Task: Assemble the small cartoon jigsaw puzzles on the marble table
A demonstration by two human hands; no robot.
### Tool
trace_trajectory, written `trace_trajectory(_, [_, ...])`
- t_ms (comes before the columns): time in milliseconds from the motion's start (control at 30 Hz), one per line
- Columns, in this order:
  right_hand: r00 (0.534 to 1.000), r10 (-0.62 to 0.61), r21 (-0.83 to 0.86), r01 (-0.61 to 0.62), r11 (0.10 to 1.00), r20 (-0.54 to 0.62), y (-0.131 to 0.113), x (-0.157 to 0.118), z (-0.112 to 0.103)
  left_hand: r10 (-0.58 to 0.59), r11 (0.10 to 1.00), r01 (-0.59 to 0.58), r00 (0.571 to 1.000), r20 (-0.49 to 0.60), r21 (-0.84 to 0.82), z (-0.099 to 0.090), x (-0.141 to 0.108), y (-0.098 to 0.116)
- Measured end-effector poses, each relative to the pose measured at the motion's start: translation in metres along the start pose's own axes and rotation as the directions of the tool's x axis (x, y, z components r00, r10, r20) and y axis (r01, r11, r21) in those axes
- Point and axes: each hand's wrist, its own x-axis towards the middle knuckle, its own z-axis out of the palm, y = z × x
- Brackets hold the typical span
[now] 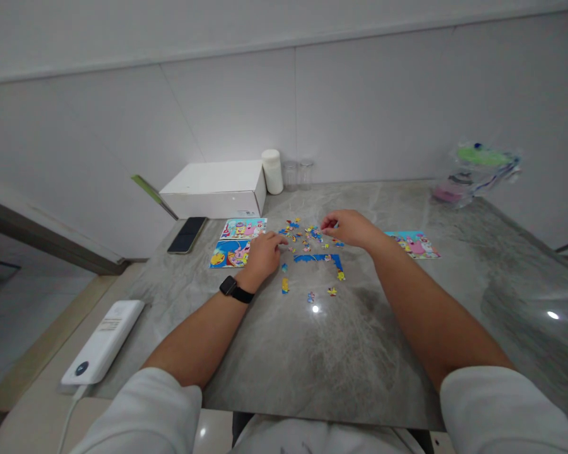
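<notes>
1. Reaching toward puzzle pieces [307, 233], the left hand [264, 253] is held loosely open.
2. The right hand [349, 228] is curled beside them; any grip cannot be told.
3. A partial border [335, 258] is laid nearer.

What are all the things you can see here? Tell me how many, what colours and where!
loose puzzle pieces: many, mixed colours, mid-table
joined puzzle pieces: a strip with a corner, mostly blue, between the hands
cartoon pictures: three, colourful, two left, one right
box: one, white, back left
bottle: one, white, beside the box
glasses: two, clear, beside the bottle
phone: one, black, left
power bank: one, white, near left, cable attached
plastic bag: one, clear with green and pink, back right
table: one, grey, underneath
wall: pale grey, behind
watch: one, black, left wrist
left hand, right hand: bare, near the pieces
sleeves: two, white, bottom
</notes>
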Motion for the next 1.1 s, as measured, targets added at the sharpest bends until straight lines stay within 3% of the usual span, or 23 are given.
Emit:
trace_trajectory(167, [1.000,-0.016,0.009,0.016,1.000,-0.025,0.001,-0.004,-0.005,0.040,0.999,-0.043,0.996,0.081,0.034,0.006,-0.003,0.001])
trace_trajectory(433, [0.991,-0.126,-0.048,0.128,0.991,0.050,0.001,0.012,0.053,-0.065,0.990,0.056,0.996,0.062,0.132,0.005,-0.004,0.003])
trace_trajectory(567, [0.983,-0.158,-0.114,0.168,0.979,0.089,-0.003,0.014,0.067,-0.047,0.990,0.041,0.998,0.039,0.138,0.005,-0.005,0.004])
trace_trajectory(800, [0.987,-0.146,-0.139,0.153,0.978,0.063,-0.006,0.013,0.063,-0.045,0.997,0.045,0.999,0.003,0.060,0.008,-0.006,0.005])
trace_trajectory(967, [0.959,-0.231,-0.105,0.250,0.963,0.165,-0.008,0.010,0.057,-0.057,0.998,0.057,0.998,-0.007,0.009,0.005,-0.006,0.006])
trace_trajectory(1100, [0.970,-0.192,-0.121,0.210,0.970,0.146,-0.007,0.011,0.057,-0.069,0.998,0.069,0.998,0.002,0.006,0.002,-0.006,0.008])
